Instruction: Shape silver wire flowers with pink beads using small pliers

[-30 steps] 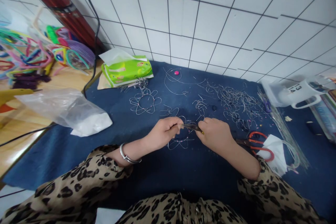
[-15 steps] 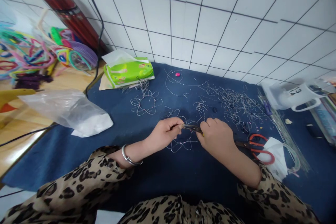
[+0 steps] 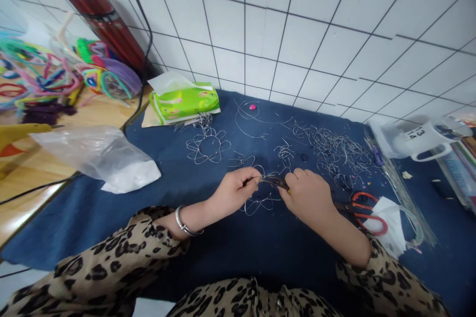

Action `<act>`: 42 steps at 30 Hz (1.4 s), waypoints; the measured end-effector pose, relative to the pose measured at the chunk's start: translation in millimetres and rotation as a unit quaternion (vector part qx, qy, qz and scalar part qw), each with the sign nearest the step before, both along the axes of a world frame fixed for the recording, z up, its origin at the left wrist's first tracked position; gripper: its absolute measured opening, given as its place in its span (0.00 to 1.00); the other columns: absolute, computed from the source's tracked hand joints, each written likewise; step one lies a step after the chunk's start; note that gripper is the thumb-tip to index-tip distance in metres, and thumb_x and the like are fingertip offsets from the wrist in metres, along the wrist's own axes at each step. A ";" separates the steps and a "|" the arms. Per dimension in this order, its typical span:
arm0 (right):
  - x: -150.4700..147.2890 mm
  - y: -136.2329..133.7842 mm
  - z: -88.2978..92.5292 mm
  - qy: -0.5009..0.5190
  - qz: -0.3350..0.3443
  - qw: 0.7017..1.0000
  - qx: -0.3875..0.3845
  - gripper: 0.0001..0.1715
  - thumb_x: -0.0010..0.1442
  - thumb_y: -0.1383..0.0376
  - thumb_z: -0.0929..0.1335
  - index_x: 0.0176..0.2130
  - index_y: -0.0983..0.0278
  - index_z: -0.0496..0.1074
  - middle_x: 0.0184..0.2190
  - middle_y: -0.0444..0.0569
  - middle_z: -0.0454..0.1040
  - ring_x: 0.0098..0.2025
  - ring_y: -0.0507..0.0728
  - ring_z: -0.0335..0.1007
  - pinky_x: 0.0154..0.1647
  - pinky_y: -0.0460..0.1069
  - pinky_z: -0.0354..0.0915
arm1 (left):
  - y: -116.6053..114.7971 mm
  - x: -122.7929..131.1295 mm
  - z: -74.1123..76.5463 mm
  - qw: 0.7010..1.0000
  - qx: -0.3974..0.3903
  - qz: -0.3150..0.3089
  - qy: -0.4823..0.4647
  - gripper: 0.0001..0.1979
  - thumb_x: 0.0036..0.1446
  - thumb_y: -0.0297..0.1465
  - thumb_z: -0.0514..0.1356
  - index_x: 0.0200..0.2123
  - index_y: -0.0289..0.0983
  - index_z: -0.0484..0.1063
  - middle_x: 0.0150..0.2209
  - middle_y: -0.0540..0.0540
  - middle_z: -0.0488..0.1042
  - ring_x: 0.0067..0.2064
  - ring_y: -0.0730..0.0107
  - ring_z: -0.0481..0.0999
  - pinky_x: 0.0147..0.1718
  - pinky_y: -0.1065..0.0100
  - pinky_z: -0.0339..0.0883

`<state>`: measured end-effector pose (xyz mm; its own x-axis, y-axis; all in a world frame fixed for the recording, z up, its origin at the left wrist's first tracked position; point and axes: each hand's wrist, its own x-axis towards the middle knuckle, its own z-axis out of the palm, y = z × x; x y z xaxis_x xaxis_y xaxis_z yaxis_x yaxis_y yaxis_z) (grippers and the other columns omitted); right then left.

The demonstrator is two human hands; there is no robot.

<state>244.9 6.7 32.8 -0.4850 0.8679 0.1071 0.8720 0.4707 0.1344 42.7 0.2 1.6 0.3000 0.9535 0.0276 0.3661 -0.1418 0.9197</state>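
My right hand (image 3: 308, 193) is wrapped round a pair of pliers (image 3: 274, 181), whose dark jaws point left. Their tips meet the fingers of my left hand (image 3: 237, 188), which pinches a thin wire flower (image 3: 256, 203) with petal-like loops and small pinkish beads. Much of this flower lies behind both hands, and the exact spot in the jaws is too small to make out. Further back on the dark blue cloth (image 3: 238, 257), a second wire flower (image 3: 208, 147) lies flat. Loose bent wires (image 3: 241, 159) sit just beyond my hands.
A tangle of wire offcuts (image 3: 334, 143) spreads at the back right. Orange-handled scissors (image 3: 372, 218) lie beside white paper, near a bundle of straight wires (image 3: 401, 188) and a white mug (image 3: 427, 136). At left are a plastic bag (image 3: 100, 158), a green tissue pack (image 3: 186, 104) and a red flask (image 3: 111, 29).
The view has shifted slightly. My hands keep the same hold on the pliers and the wire flower, which appears turned a little, with fewer loops showing at the left.
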 end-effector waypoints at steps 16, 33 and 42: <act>2.0 3.0 -8.1 0.006 0.020 1.000 0.001 0.15 0.61 0.58 0.61 0.27 0.62 0.67 0.26 0.47 0.67 0.29 0.54 0.60 0.28 0.49 0.44 | 0.5 -0.7 3.8 0.999 -0.020 -0.036 0.002 0.08 0.58 0.24 0.48 0.30 0.35 0.65 0.25 0.52 0.66 0.25 0.79 0.64 0.26 0.74 0.60; 1.2 4.5 -10.8 0.011 0.024 1.000 0.009 0.14 0.59 0.59 0.61 0.27 0.63 0.67 0.25 0.47 0.66 0.29 0.54 0.59 0.28 0.49 0.43 | 3.3 -4.1 9.3 0.996 -0.068 -0.046 -0.025 0.07 0.57 0.25 0.49 0.29 0.35 0.65 0.23 0.53 0.64 0.22 0.79 0.61 0.23 0.75 0.57; 0.4 3.9 -13.2 0.007 0.020 1.000 -0.012 0.15 0.60 0.57 0.61 0.28 0.63 0.68 0.26 0.47 0.68 0.28 0.53 0.61 0.26 0.48 0.43 | 2.8 -3.3 9.8 0.996 -0.083 -0.037 -0.018 0.07 0.56 0.24 0.49 0.28 0.35 0.64 0.21 0.54 0.62 0.22 0.79 0.61 0.22 0.74 0.56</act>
<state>245.4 10.6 19.6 -0.5182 0.8501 0.0939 0.8540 0.5085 0.1100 39.4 3.0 11.4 0.3718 0.9209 -0.1172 0.3269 -0.0117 0.9450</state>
